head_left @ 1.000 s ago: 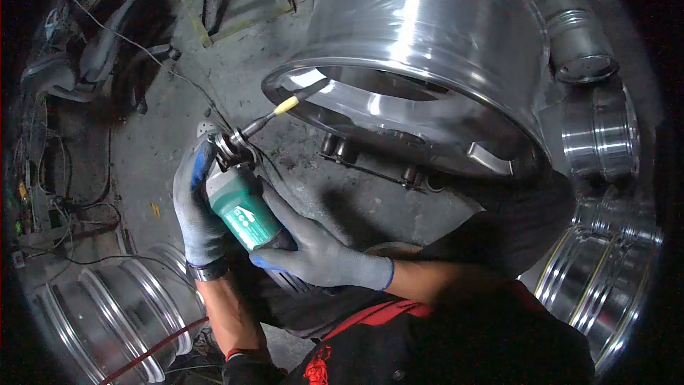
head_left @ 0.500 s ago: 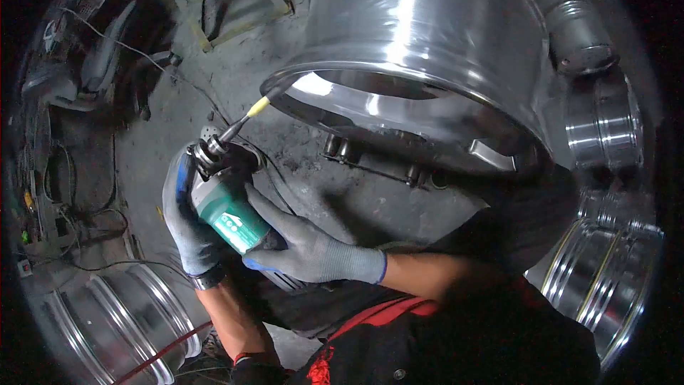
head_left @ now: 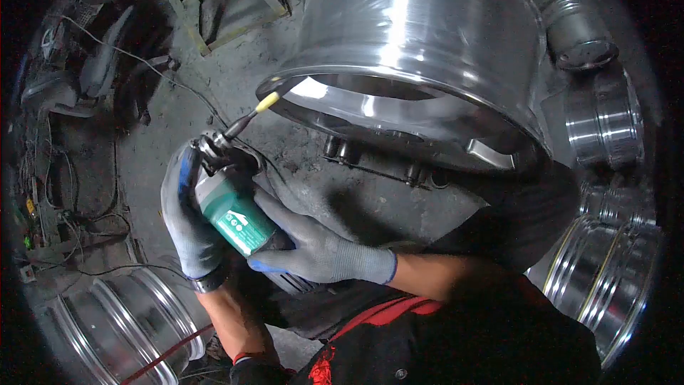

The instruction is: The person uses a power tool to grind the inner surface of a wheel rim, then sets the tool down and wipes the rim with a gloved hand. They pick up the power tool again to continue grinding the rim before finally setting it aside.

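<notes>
Watching from afar, I am seeing the left hand [head_left: 189, 217] wrapping the front of the green power tool [head_left: 241, 222], while the right hand [head_left: 313, 246] is grasping its body farther back. The body's long axis is running forward and leftward; its shaft [head_left: 238, 127], with a yellow band [head_left: 268, 102], is angling forward and right toward the near left edge of the metal wheel rim [head_left: 427, 25]. That rim is standing ahead and mostly right of both hands, with the left hand sitting nearer the shaft's base. I am not managing to tell whether the dark tip is touching metal.
</notes>
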### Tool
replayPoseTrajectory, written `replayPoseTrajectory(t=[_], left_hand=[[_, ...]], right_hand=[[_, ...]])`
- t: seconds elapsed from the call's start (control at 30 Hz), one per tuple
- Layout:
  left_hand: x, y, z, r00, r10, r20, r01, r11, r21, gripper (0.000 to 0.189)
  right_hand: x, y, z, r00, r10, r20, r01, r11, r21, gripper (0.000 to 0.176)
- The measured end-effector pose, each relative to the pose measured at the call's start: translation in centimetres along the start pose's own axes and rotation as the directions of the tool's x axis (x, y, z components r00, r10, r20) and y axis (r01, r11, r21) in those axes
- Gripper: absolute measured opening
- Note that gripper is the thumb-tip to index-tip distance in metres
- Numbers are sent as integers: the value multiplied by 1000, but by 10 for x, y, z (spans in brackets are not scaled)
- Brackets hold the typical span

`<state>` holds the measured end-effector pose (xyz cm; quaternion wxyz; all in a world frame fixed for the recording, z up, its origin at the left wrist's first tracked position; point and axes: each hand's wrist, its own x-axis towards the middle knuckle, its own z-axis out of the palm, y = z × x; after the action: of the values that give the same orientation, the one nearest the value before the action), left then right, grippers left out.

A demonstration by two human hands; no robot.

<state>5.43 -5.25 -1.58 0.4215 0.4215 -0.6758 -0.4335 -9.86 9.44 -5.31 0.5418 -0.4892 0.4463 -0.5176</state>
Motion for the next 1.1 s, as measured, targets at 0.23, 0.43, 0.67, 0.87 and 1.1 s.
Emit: replayPoseTrajectory(t=[0.23, 0.43, 0.67, 0.87, 1.1], left_hand=[[-7, 7, 3, 995, -103, 3, 103, 989, -105, 36], [-13, 4, 25, 995, 92, -27, -86, 978, 192, 36], [-10, 4, 26, 985, -174, -3, 174, 981, -82, 52], [-7, 10, 21, 999, -40, -14, 40, 998, 43, 33], [-10, 3, 20, 996, 83, 6, -83, 983, 161, 35]], right_hand=[[-8, 13, -4, 987, -159, -10, 156, 977, -147, 102], [-18, -2, -24, 999, -4, 48, 1, 998, 63, 101], [-17, 12, -20, 1000, 7, 2, -7, 999, -42, 101], [-9, 8, -22, 997, -76, 27, 78, 991, -108, 102], [-20, -3, -22, 999, 29, 19, -27, 996, -85, 99]])
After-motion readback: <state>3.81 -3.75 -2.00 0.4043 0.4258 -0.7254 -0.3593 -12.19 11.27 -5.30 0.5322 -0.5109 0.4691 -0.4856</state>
